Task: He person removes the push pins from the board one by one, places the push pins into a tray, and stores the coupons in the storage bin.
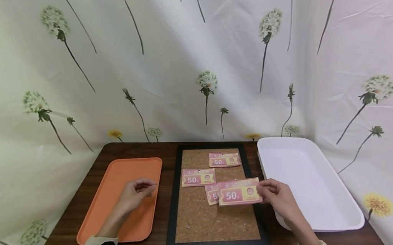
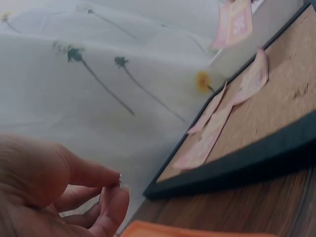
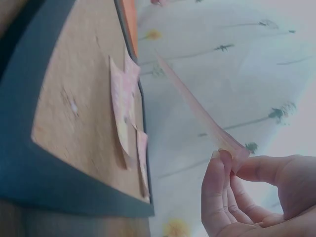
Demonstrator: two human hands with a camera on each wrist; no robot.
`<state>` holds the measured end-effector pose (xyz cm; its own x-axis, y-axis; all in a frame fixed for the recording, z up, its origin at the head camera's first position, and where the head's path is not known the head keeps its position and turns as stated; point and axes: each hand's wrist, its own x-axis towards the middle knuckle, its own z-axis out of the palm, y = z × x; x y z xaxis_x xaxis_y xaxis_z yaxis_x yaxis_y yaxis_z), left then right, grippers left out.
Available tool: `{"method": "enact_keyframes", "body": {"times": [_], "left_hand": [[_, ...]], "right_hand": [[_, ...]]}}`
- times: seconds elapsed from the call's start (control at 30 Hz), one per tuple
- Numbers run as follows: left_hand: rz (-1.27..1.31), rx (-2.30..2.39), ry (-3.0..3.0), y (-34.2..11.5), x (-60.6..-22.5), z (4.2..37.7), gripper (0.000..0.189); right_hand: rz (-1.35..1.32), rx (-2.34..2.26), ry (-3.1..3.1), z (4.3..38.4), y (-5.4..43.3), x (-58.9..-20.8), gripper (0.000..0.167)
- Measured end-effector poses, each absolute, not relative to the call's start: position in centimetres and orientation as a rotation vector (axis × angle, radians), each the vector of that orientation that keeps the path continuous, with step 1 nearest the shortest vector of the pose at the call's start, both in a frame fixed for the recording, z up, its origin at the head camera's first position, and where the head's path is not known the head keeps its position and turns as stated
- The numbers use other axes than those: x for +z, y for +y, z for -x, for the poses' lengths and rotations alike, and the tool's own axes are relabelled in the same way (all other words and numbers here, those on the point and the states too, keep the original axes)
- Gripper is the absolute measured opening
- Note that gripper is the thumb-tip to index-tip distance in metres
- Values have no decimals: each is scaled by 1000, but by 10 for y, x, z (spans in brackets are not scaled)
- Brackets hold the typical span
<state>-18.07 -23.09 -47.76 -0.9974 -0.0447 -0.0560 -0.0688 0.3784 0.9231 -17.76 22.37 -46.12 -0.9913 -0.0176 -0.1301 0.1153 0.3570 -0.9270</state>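
Observation:
My right hand point(image 1: 280, 198) pinches the right end of a pink and yellow paper coupon point(image 1: 236, 195) printed with "50". Held above the corkboard point(image 1: 216, 224), it partly covers another coupon point(image 1: 212, 196) on the cork. Two more coupons lie higher up, one at the left point(image 1: 193, 180) and one at the top right point(image 1: 221, 161), each with a small pin at its upper edge. Over the orange tray, my left hand point(image 1: 133, 194) has its thumb and forefinger pinched together on a tiny clear pin point(image 2: 121, 178), mostly hidden by the fingertips.
The orange tray point(image 1: 123, 170) lies left of the board, and a deep white tray point(image 1: 303, 177) stands at its right. Small pins point(image 1: 189, 226) show on the lower cork. A flower-printed cloth point(image 1: 172, 78) hangs behind the dark wooden table point(image 1: 75, 209).

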Motion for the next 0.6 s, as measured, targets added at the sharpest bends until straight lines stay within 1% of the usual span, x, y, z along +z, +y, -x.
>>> {"method": "enact_keyframes", "body": {"times": [0.37, 0.6], "left_hand": [[240, 1591, 2683, -265, -489, 182, 23], [307, 1444, 2726, -283, -495, 180, 24]], "right_hand": [[-195, -1657, 2627, 184, 269, -442, 46], [-245, -1662, 2710, 192, 302, -443, 48]]}}
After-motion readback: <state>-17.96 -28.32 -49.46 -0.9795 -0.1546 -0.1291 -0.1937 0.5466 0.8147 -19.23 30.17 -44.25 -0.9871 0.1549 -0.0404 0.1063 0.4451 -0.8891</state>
